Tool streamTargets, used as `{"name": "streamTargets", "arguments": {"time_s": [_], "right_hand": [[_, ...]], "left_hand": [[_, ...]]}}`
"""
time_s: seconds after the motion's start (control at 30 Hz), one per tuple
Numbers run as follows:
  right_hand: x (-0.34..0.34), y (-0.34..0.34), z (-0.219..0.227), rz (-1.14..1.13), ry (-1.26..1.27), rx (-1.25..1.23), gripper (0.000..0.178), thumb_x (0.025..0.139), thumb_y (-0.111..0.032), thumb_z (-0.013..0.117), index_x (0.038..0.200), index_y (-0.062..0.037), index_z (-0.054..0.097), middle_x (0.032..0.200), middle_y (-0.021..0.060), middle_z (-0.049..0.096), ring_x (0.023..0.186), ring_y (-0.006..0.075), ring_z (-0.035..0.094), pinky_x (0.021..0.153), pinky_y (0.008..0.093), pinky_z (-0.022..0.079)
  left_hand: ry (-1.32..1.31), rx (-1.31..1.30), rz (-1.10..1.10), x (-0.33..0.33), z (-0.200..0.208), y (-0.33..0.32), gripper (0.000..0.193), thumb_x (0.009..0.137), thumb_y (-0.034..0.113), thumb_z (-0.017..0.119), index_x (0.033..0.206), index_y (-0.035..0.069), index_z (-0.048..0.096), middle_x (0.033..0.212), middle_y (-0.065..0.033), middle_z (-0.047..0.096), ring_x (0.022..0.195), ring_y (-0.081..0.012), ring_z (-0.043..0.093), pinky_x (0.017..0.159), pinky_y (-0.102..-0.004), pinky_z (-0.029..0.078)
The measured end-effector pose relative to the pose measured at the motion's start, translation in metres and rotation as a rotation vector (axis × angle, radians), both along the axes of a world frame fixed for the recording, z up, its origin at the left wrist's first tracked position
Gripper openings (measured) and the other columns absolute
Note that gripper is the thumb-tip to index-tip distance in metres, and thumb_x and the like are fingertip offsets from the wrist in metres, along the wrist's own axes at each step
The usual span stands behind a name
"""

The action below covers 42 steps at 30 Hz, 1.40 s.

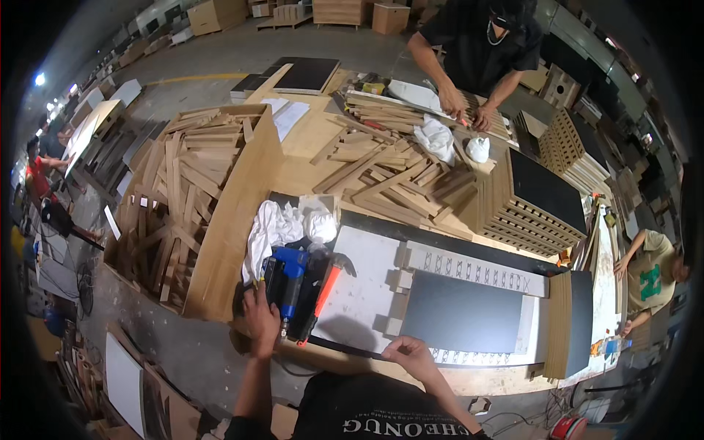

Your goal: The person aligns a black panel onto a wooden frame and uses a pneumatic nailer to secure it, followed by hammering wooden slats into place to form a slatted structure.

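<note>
My left hand [262, 317] is at the table's near edge, fingers stretched forward and a little apart. Just beyond its fingertips are a blue air nail gun [291, 279] and a crumpled white cloth [268, 233]. Whether the fingertips touch either is hard to see. To the right of the nail gun lies a claw hammer [323, 297] with an orange handle. My right hand [412, 358] has curled fingers, thumb and forefinger close together, by the near edge of a dark grey panel [462, 312]. Anything between those fingers is too small to make out. The panel rests over a white board [359, 286] with wood blocks at its left end.
A large wooden bin [227, 220] full of wood strips stands at left. Loose strips [396, 172] cover the far table. Stacked dark-topped panels [546, 194] stand at right, beside another stack [568, 323]. A co-worker [477, 59] works opposite; another person [653, 271] stands at right.
</note>
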State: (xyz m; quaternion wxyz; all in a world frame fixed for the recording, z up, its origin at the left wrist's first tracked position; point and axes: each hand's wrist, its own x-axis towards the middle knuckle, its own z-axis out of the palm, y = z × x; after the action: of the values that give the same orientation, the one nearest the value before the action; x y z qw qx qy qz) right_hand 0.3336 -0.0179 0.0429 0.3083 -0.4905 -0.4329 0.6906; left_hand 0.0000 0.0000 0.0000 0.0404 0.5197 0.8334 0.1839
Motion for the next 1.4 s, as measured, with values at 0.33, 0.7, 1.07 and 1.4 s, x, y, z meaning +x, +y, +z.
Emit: {"name": "streamTargets", "arguments": {"time_s": [0.33, 0.7, 1.07, 1.4], "right_hand": [[0.006, 0.013, 0.016, 0.057, -0.049, 0.039, 0.011, 0.081, -0.009, 0.069, 0.079, -0.0028, 0.061, 0.078, 0.0005, 0.062, 0.072, 0.0056, 0.055, 0.068, 0.0206, 0.045], [-0.02, 0.005, 0.021, 0.089, 0.047, -0.053, 0.022, 0.086, -0.015, 0.065, 0.103, -0.0012, 0.063, 0.093, 0.002, 0.063, 0.085, 0.0074, 0.057, 0.078, 0.0221, 0.046], [-0.064, 0.015, 0.047, -0.476, 0.557, -0.28, 0.032, 0.093, -0.038, 0.047, 0.099, -0.0056, 0.048, 0.086, 0.0063, 0.052, 0.082, 0.021, 0.053, 0.081, 0.0384, 0.044], [-0.038, -0.01, 0.058, -0.606, 0.751, -0.3, 0.031, 0.083, -0.039, 0.056, 0.081, -0.0099, 0.046, 0.065, 0.0011, 0.044, 0.064, 0.0185, 0.048, 0.07, 0.0368, 0.043]], "left_hand": [[0.382, 0.113, -0.275, -0.017, 0.018, 0.058, 0.026, 0.077, 0.017, 0.06, 0.101, 0.007, 0.062, 0.104, -0.0114, 0.054, 0.099, -0.031, 0.049, 0.086, -0.0412, 0.04], [-0.282, 0.321, -0.257, 0.024, -0.002, 0.014, 0.056, 0.068, 0.012, 0.068, 0.121, 0.002, 0.052, 0.095, -0.0207, 0.058, 0.087, -0.0383, 0.056, 0.077, -0.0425, 0.046], [-0.75, 0.324, -0.641, 0.111, 0.139, -0.042, 0.027, 0.079, 0.004, 0.061, 0.105, -0.003, 0.062, 0.096, -0.018, 0.063, 0.084, -0.0293, 0.063, 0.075, -0.0318, 0.049], [-0.306, 0.326, -0.661, 0.13, 0.103, -0.04, 0.07, 0.067, 0.026, 0.075, 0.126, 0.002, 0.048, 0.111, -0.0195, 0.056, 0.095, -0.0362, 0.055, 0.078, -0.0415, 0.044]]}}
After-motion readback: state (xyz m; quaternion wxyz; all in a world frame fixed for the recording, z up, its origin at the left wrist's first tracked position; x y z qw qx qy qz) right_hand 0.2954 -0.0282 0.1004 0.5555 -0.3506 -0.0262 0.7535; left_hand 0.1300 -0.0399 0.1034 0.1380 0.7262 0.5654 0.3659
